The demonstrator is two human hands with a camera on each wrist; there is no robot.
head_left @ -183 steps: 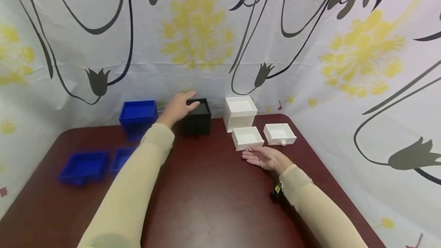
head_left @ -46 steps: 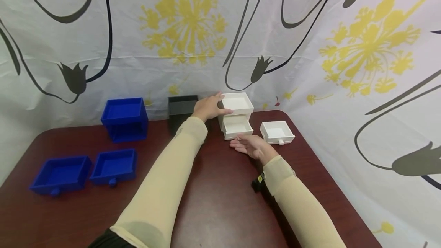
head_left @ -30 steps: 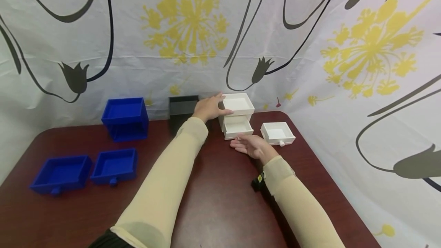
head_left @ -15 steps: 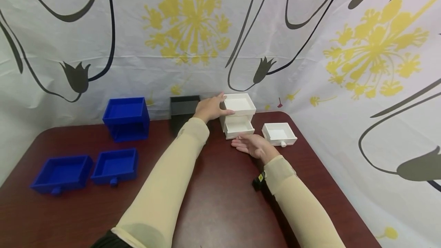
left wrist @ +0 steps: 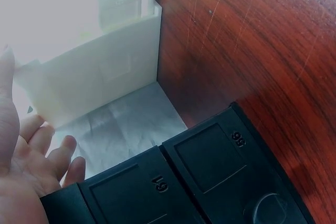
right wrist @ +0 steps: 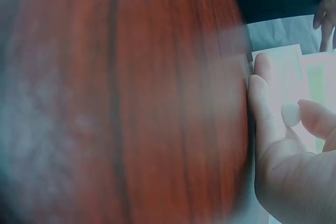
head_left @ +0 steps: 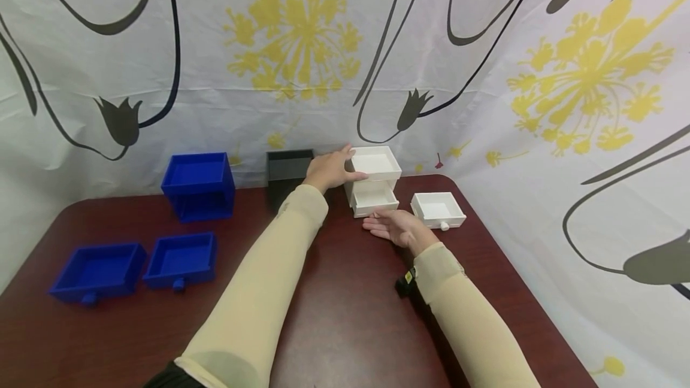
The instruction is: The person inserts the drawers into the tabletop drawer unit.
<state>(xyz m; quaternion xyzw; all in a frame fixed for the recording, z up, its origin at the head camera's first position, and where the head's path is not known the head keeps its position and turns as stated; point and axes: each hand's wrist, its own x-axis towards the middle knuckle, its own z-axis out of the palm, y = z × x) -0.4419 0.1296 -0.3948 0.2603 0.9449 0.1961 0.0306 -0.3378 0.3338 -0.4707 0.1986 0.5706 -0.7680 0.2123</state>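
Observation:
A small white cabinet point(head_left: 375, 163) stands at the back of the table, with a white drawer point(head_left: 374, 197) partly inside its lower opening. My left hand point(head_left: 330, 170) grips the cabinet by its left side, thumb along the front top edge and fingers toward the back. In the left wrist view its fingers point(left wrist: 62, 156) curl beside the white wall. My right hand point(head_left: 399, 229) is palm up at the drawer's front and pinches its round knob point(right wrist: 290, 114) between thumb and fingers. A second white drawer point(head_left: 438, 208) lies to the right of this hand.
A black cabinet point(head_left: 290, 165) stands left of the white one, partly behind my left hand. Farther left is a blue cabinet point(head_left: 196, 175) with an open lower bay; two blue drawers point(head_left: 98, 268) lie before it. A patterned cloth point(head_left: 302, 118) hangs behind the table point(head_left: 334, 316).
Since the oldest frame, my left hand has gone from the black cabinet to the white one. The white drawer has slid from in front of the cabinet partly into it. The last second shows almost no motion.

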